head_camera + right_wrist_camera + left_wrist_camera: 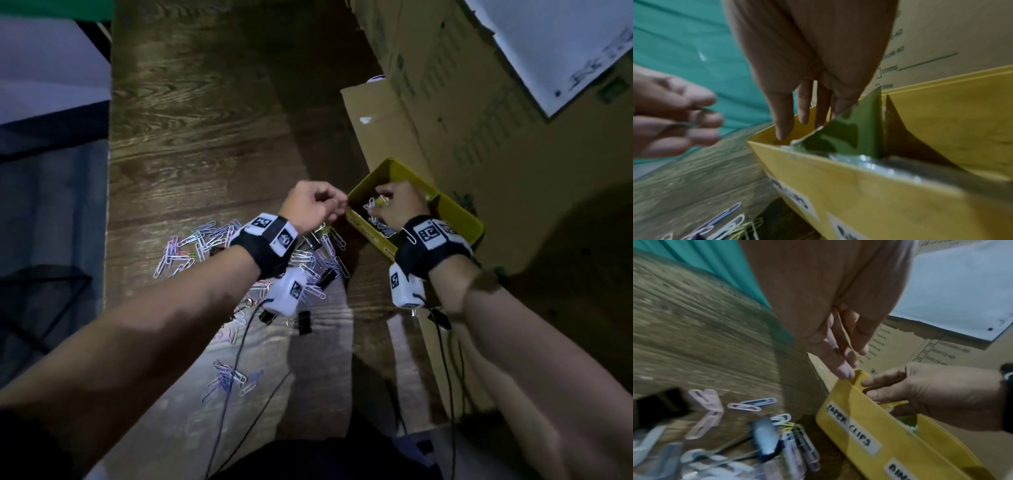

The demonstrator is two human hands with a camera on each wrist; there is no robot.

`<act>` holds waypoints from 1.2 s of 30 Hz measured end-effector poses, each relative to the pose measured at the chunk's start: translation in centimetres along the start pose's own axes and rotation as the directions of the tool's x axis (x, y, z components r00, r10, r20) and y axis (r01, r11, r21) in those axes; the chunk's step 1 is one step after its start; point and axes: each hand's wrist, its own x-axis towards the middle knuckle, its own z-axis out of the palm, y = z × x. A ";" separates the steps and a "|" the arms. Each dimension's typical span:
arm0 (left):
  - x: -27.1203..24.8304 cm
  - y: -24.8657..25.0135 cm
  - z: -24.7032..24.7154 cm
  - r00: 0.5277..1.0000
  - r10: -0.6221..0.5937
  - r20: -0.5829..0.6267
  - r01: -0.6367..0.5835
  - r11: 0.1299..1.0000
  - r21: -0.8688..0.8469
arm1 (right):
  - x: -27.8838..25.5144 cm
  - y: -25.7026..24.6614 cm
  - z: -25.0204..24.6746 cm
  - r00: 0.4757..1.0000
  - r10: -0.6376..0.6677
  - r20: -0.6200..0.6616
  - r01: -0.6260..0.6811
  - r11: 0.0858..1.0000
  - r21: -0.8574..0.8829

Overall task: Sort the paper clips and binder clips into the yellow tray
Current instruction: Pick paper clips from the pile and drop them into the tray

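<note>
The yellow tray (457,214) stands at the table's right, its side labelled "PAPER CLIPS" (849,426). My right hand (380,202) hovers over the tray's far compartment, fingers hanging down straight (803,125), with nothing plainly held; a few paper clips (371,205) show just under its fingertips. My left hand (337,205) is at the tray's near-left corner with its fingers curled, and it seems to pinch a thin paper clip (702,109), which is blurred. A loose pile of pastel paper clips (212,240) and black binder clips (329,277) lies on the wooden table under my left wrist.
A big cardboard box (394,120) stands behind and right of the tray, with a white sheet (565,44) on top. A smaller heap of paper clips (229,377) lies nearer to me. Camera cables (236,359) hang from both wrists. The table's left edge (109,205) drops off.
</note>
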 end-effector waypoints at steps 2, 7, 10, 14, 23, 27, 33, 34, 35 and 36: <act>-2.9 -1.1 -2.1 0.998 -0.009 0.070 0.003 0.997 0.075 | -0.8 -0.4 0.2 0.998 -0.050 -0.030 0.050 0.999 -0.005; -11.6 -8.0 -7.9 0.953 0.005 0.304 -0.173 0.832 0.527 | -6.1 -2.8 2.2 0.947 -0.312 -0.079 0.321 0.932 0.168; -17.5 -13.7 -10.2 0.900 -0.028 0.436 -0.321 0.634 0.704 | -10.8 -3.2 5.7 0.867 -0.485 0.115 0.465 0.870 0.164; -24.2 -19.7 -10.6 0.910 0.100 0.402 -0.392 0.523 0.757 | -16.6 -1.9 13.5 0.691 -0.534 0.486 0.620 0.784 -0.020; -26.2 -21.8 -6.8 0.923 0.067 0.378 -0.378 0.329 0.865 | -24.3 -0.4 23.7 0.654 -0.399 0.642 0.729 0.558 -0.395; -26.1 -22.5 -7.6 0.926 0.073 0.371 -0.374 0.332 0.866 | -24.4 -1.2 23.9 0.687 -0.410 0.599 0.701 0.592 -0.398; -25.9 -21.5 -7.8 0.895 0.190 0.403 -0.434 0.171 0.884 | -24.3 -1.3 23.9 0.742 -0.356 0.567 0.636 0.642 -0.428; -25.8 -21.5 -7.8 0.894 0.189 0.407 -0.435 0.147 0.888 | -24.3 -1.3 23.9 0.751 -0.351 0.560 0.626 0.650 -0.431; -25.7 -21.4 -7.9 0.895 0.188 0.405 -0.431 0.126 0.894 | -24.2 -1.2 24.0 0.761 -0.350 0.547 0.615 0.658 -0.435; -25.7 -21.4 -7.8 0.897 0.188 0.400 -0.425 0.118 0.898 | -24.1 -1.1 24.0 0.768 -0.349 0.538 0.608 0.662 -0.438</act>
